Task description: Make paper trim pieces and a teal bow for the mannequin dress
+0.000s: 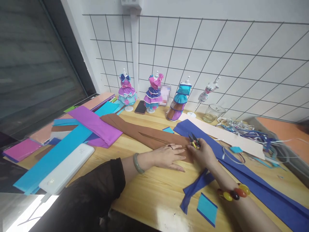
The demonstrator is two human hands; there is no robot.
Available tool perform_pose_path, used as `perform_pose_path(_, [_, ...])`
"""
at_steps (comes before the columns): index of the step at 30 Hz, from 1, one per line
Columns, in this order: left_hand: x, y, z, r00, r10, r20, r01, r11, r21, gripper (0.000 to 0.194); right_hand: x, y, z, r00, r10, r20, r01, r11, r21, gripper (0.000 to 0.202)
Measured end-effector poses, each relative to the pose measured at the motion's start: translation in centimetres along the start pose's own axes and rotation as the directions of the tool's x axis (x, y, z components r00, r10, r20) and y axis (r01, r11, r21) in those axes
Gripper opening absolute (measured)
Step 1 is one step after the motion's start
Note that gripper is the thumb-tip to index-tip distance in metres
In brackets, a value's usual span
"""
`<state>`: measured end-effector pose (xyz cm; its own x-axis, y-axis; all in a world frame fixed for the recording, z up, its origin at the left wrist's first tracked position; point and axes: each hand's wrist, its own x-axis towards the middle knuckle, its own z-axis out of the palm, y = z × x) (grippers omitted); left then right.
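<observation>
My left hand point(169, 156) lies flat with its fingers stretched out, pressing on the right end of a long brown crepe-paper-like strip point(145, 134). In my right hand point(204, 154) is a pair of small thread snips point(194, 141) with yellow handles and dark blades. The blades point up and away from me, above the strip's right end. Below my right wrist lies a crumpled dark blue strip point(195, 190). Closer to me is a light blue piece with dark blue edges point(207, 208). A long dark blue strip point(243, 174) runs along the right.
Several small dress forms point(127, 91) stand along the back wall, most in ruffled dresses. Left lie purple point(96, 125) and light blue strips point(58, 154) and a white power bank point(67, 167). A glass jar point(213, 112), tangled ribbons point(241, 127) and a tray point(285, 132) are right.
</observation>
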<state>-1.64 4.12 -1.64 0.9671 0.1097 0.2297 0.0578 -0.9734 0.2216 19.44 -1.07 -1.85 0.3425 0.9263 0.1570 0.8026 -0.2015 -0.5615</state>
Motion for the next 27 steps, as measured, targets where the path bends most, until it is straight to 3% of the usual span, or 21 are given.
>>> perform_pose_path(7, [-0.1, 0.3, -0.4, 1.0, -0.007, 0.03, 0.006, 0.999, 0.031, 0.063, 2.8, -0.1, 0.4, 0.998, -0.068, 0.01, 0.068, 0.998, 0.01, 0.03])
perform_pose_path(14, [0.1, 0.1, 0.2, 0.996, 0.058, -0.066, -0.052, 0.995, 0.09, 0.061, 2.9, -0.4, 0.9, 0.988, -0.121, 0.093, 0.121, 0.993, 0.009, 0.022])
perform_pose_path(20, [0.3, -0.1, 0.3, 0.988, 0.081, -0.134, -0.06, 0.986, 0.155, 0.058, 3.6, 0.7, -2.5, 0.992, -0.114, 0.057, 0.118, 0.991, -0.059, 0.022])
perform_pose_path(24, [0.3, -0.3, 0.3, 0.98, -0.011, -0.196, 0.05, 0.979, 0.196, 0.049, 5.1, 3.1, -5.2, 0.996, -0.084, -0.033, 0.076, 0.976, -0.205, 0.028])
perform_pose_path(27, [0.4, -0.6, 0.0, 0.966, -0.107, -0.234, 0.161, 0.961, 0.224, 0.04, 5.7, 5.3, -6.0, 0.996, -0.033, -0.085, 0.011, 0.97, -0.241, 0.029])
